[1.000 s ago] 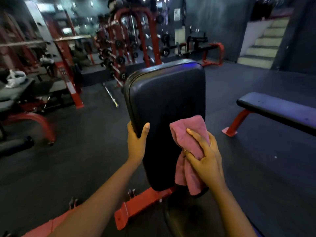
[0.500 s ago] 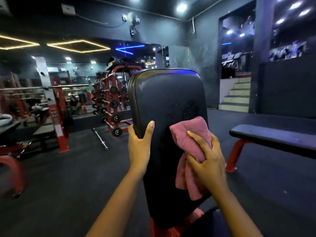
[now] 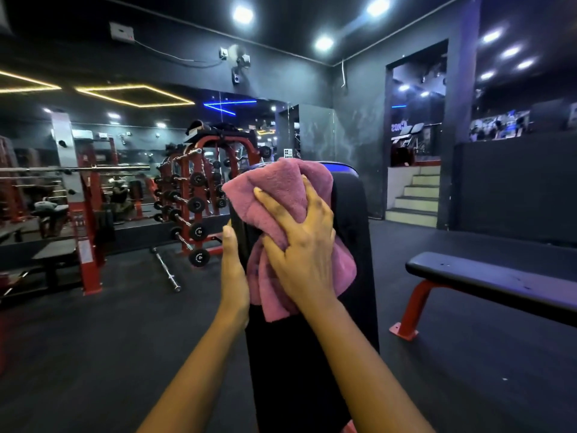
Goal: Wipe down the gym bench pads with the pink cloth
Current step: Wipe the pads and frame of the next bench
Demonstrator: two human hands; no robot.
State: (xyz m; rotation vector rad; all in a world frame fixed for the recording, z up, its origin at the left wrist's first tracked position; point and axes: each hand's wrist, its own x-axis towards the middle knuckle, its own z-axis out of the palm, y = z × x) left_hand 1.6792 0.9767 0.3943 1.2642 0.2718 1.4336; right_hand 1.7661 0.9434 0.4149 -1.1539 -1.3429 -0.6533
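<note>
The right hand (image 3: pixel 304 254) presses the one cloth (image 3: pixel 281 182), fingers spread, near the top of the one upright pad (image 3: pixel 352 245). Just left of it, the left hand (image 3: pixel 232 270) steadies the pad's edge; its fingers are hidden, so I cannot tell its grip. The pad's length runs down below both hands. One flat bench (image 3: pixel 499 279) stands far to the right.

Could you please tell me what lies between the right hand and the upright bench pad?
In the head view, only the pink cloth lies there: the right hand presses it against the upright pad.
</note>
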